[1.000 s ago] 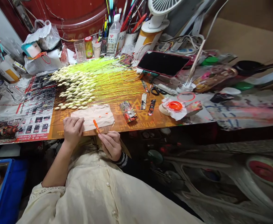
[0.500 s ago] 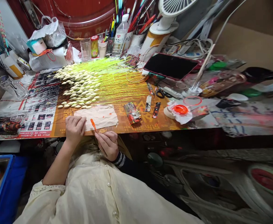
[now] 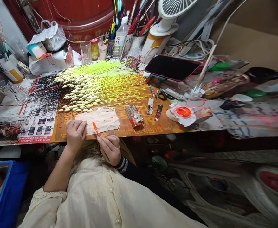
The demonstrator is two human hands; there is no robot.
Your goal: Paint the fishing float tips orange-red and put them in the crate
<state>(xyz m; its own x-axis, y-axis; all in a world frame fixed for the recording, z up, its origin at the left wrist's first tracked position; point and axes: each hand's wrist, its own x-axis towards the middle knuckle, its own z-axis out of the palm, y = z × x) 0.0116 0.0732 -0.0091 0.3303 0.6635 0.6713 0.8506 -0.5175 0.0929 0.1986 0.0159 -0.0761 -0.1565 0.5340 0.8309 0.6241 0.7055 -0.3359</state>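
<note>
My right hand [image 3: 110, 148] is closed in a pinch at the table's front edge. Between its fingers is a slim orange-ended stick [image 3: 95, 127], its orange end pointing up and left over a pale pink cloth [image 3: 105, 117] with small orange marks. Whether the stick is a brush or a float does not show. My left hand [image 3: 75, 133] is curled closed at the cloth's left corner; what its fingers hold, if anything, is hidden. Beyond the cloth lie many fishing floats [image 3: 86, 91], with cream bodies and thin yellow-green tips.
Right of the cloth are a paint-stained small box [image 3: 134, 116] and an orange paint lid [image 3: 183, 111] on white paper. Scissors [image 3: 163, 95] and a phone [image 3: 172, 68] lie farther back. A water bottle [image 3: 120, 39], a glass mug [image 3: 11, 91] and a fan [image 3: 169, 19] also stand there.
The view has shifted slightly. Both hands keep nearly the same place and grip, and the orange-ended stick appears slightly turned in my right hand.
</note>
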